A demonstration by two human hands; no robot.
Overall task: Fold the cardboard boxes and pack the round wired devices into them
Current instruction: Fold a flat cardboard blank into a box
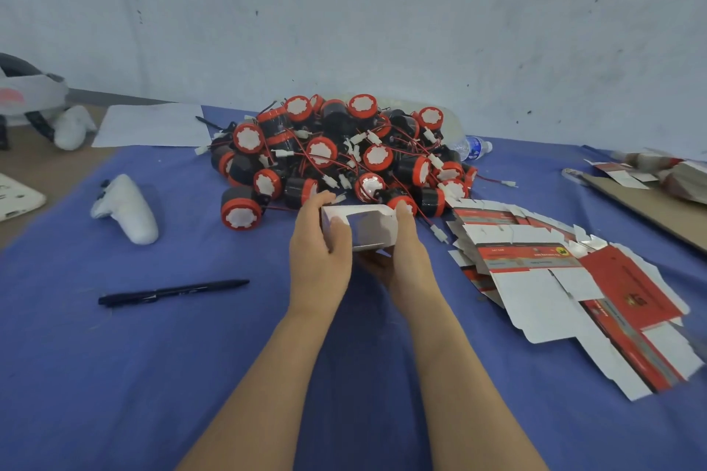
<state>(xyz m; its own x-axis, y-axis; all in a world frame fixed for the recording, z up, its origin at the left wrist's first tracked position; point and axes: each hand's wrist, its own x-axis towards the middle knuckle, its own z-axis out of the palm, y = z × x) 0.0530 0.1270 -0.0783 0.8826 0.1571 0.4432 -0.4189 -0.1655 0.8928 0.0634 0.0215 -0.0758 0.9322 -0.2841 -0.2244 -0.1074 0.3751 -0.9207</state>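
One view: head cam, wide-angle, worn by the person, looking fwd & down across a blue cloth [114,375] toward a pale wall [344,11] at the far side. It sits close: both forearms run in from the bottom edge, w/ left hand [319,249] and right hand [411,252] on a box [367,229] approx mid-frame. Pile [336,149] lies just past the hands at centre, flat boxes [535,260] at right, pen [172,292] & controller [126,208] at left; straight lines bow near the frame edges.

forearms forward, close together; left hand [319,245], right hand [406,252] curled round box [369,229] sides.
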